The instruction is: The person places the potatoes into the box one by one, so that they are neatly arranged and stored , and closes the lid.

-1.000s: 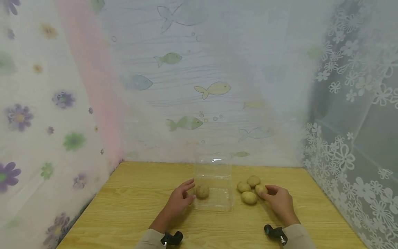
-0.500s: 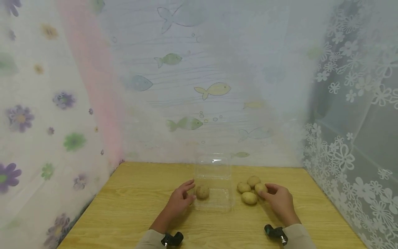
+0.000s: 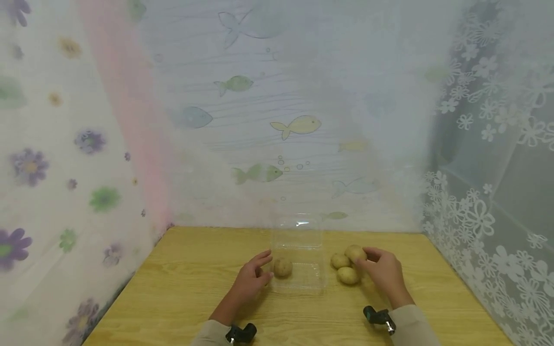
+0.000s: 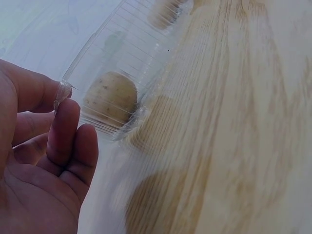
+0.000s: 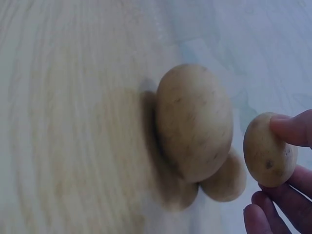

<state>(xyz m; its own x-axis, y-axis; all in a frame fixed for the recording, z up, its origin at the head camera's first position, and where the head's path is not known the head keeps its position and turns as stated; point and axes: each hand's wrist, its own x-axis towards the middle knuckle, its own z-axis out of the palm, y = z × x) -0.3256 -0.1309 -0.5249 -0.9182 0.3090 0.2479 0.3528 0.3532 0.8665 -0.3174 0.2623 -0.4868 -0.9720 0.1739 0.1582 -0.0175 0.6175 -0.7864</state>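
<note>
My left hand [image 3: 253, 278] pinches the left edge of a clear plastic clamshell box [image 3: 307, 276], its lid [image 3: 296, 233] raised at the back. In the left wrist view, the thumb and a finger meet on the rim [image 4: 62, 95]. One brown potato [image 3: 283, 267] lies inside the box, at its left end. To the right of the box, my right hand [image 3: 385, 271] holds a potato [image 5: 269, 150] between thumb and fingers, raised off the table. Beside it on the table lie other potatoes, among them a front one [image 3: 347, 275] and a left one [image 3: 340, 260].
The wood-grain table [image 3: 190, 293] ends at a back curtain [image 3: 298, 182] printed with fish. Flowered curtains hang at the left and right sides. A black camera mount [image 3: 242, 332] sits on each wrist.
My right hand has lifted the potato and moved slightly up and left, over the rear of the pile. The left hand stays at the box edge.
</note>
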